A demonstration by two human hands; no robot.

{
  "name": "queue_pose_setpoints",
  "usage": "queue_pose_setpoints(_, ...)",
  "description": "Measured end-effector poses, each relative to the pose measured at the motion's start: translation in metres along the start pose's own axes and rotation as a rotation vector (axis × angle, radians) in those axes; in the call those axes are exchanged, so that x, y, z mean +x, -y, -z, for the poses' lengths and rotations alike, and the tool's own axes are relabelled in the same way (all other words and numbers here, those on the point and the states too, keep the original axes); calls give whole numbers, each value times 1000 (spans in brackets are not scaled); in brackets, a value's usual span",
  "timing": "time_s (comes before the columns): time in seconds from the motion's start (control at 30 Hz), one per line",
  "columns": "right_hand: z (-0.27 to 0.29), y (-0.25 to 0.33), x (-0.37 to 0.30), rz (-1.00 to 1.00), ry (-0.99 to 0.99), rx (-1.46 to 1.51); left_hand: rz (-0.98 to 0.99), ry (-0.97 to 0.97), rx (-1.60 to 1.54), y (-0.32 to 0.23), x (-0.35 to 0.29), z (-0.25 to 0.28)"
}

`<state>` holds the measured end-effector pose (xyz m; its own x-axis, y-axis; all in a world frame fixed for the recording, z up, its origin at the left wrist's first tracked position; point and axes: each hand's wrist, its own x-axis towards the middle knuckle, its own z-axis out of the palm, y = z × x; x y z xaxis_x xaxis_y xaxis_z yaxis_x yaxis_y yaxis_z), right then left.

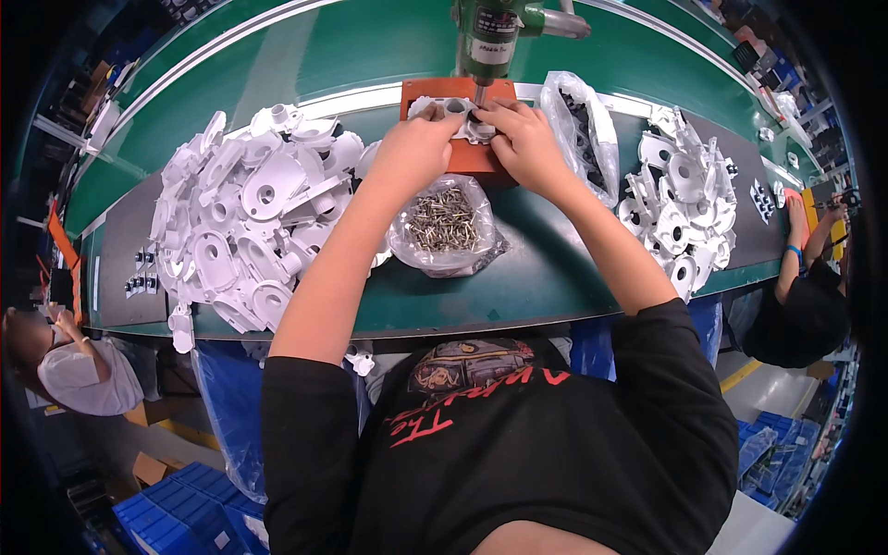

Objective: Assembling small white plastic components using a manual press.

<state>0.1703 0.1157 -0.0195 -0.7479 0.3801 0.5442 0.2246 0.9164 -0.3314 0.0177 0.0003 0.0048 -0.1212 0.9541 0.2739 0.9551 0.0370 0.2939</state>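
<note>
A white moulded plastic part [475,130] lies on the orange base [472,163] of a green bench press [493,42]. The press's metal spindle [482,92] comes down close over the part, between my hands. My left hand [414,146] grips the part's left side with fingers curled and thumb on top. With bent fingers, my right hand [527,141] holds its right side, fingertips beside the spindle tip. A small dark piece shows near those fingertips; its contact with the spindle is hidden. Just in front of the base sits a clear bag of small brass-coloured screws or pins [446,222].
White plastic parts are heaped at left [250,203] and right [686,185]. A clear bag of dark pieces [583,129] stands right of the press. Small dark pieces rest on grey mats at both sides. Other people [800,305] work at both ends of the bench.
</note>
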Motion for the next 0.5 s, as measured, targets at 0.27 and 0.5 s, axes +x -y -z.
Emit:
queue_pose_setpoints(0.27, 21, -5, -16, 73, -16, 9, -28, -44, -31, 2, -3, -3)
queue_pose_setpoints(0.5, 98, -102, 85, -209, -629, 586, -51, -97, -51, 3, -5, -2)
